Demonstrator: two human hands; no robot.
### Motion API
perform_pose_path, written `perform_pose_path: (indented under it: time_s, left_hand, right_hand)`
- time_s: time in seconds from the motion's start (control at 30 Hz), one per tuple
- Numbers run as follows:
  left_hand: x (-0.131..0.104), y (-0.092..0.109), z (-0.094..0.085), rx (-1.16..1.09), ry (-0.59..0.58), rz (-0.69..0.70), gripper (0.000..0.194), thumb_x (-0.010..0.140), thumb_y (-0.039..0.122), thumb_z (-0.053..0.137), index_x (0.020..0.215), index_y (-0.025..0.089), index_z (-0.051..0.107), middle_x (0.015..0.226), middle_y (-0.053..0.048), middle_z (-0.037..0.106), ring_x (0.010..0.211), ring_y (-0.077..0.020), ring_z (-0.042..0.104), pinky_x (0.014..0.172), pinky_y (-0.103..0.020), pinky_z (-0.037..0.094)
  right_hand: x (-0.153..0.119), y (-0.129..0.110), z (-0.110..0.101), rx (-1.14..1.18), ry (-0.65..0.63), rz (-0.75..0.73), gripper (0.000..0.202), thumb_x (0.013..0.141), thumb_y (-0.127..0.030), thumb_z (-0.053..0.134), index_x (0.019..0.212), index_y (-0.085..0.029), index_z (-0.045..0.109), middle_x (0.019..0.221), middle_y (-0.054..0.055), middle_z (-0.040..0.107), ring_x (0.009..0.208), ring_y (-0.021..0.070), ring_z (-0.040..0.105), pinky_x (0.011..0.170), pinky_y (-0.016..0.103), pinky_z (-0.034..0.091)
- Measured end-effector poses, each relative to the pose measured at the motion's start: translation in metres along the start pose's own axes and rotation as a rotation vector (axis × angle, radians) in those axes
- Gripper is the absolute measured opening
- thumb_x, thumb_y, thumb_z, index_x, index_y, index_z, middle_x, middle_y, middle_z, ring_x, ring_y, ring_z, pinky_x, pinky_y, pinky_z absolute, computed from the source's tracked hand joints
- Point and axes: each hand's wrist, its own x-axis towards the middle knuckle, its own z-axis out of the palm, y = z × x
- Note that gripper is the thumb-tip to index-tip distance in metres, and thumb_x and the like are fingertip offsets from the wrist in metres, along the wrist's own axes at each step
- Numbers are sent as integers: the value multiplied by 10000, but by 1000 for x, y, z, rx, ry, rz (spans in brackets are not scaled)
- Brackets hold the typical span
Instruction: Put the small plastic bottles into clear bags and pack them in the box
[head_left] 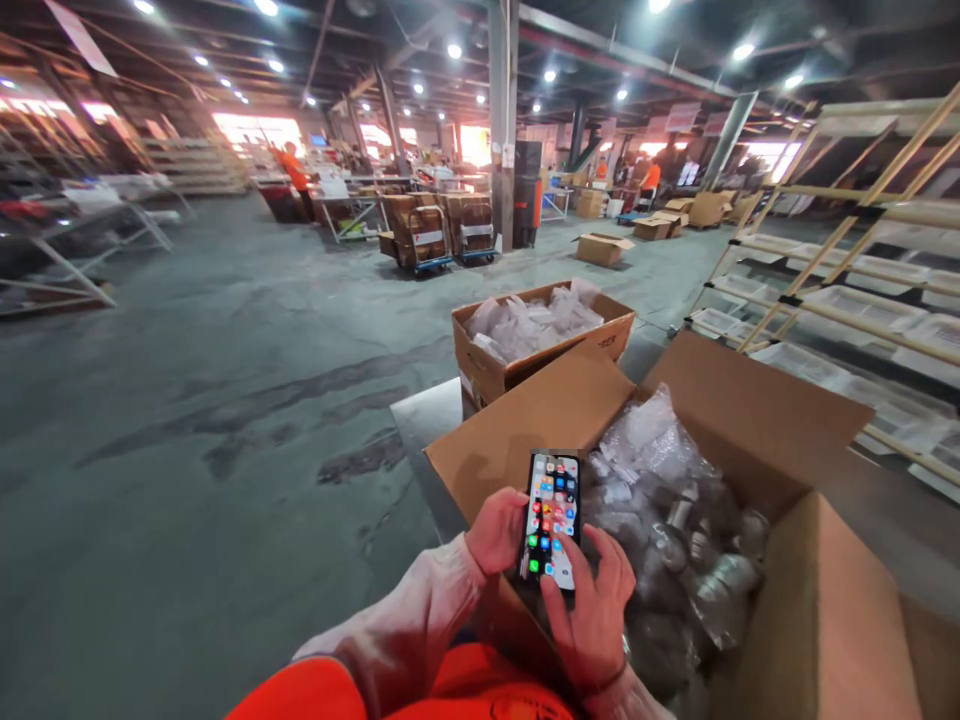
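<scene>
My left hand [498, 532] is closed around the left side of a smartphone [549, 505], whose lit screen shows rows of app icons. Over the lower part of the screen is my right hand [592, 612], fingers apart, with the index fingertip at the glass and the thumb by the bottom of the phone. Both hands are above the near edge of an open cardboard box [855, 610]. Inside it lie many clear plastic-wrapped items [675, 520], too jumbled to make out singly.
A second cardboard box [487, 365] full of clear plastic packs [536, 325] stands behind on a metal table [431, 410]. Racks with white trays [862, 310] rise at right. Farther off are loaded carts [416, 235], a pillar [501, 130], and people in orange [294, 170].
</scene>
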Motion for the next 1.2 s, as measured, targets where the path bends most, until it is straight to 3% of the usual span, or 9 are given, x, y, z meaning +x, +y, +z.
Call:
perform_pose_path:
  time_s: [0.23,0.43,0.67,0.8,1.0,1.2]
  left_hand:
    - [1,-2,-4,-58,-10,-21,457,752,315,462,1096,66,632,971,-152,711,1004,-322,626,953,-430,385]
    - [2,-5,-9,-170,45,-23,607,845,573,454,1217,108,567,1055,-156,691,1017,-317,626,956,-453,385]
    - [2,-7,-10,-214,-17,-19,702,832,670,393,1283,152,536,1130,-161,663,1047,-331,612,963,-480,370]
    - [3,-9,-12,-199,-55,-25,736,834,696,345,1291,150,532,1138,-167,660,1066,-334,604,972,-485,361]
    - [5,-12,-15,-179,-21,-21,726,873,661,287,1249,105,562,1104,-180,676,1061,-325,612,995,-469,343]
    - [4,-14,-16,-198,-52,-54,738,874,665,284,1320,118,500,1149,-174,661,1083,-321,603,1016,-467,317]
  right_hand:
    - [-2,1,0,3,-4,16,359,893,-386,474,1183,-197,570,1250,152,431,1135,334,429,903,536,352]
    - [-1,-1,-5,64,39,-3,343,884,-354,491,1175,-183,553,1229,144,452,1130,312,438,914,510,357]
    - [-2,-3,-5,90,60,-12,328,880,-334,506,1167,-176,534,1217,146,462,1135,310,433,916,509,354]
    - [-2,-2,-4,77,41,-10,317,872,-333,520,1146,-176,545,1219,149,461,1132,316,436,909,519,353]
    - [-1,-2,-2,5,-6,11,331,865,-359,527,1145,-186,571,1254,156,418,1152,336,410,908,536,344]
    - [1,0,-2,-78,-71,34,399,876,-418,494,1198,-194,570,1298,165,367,1184,360,379,922,559,340]
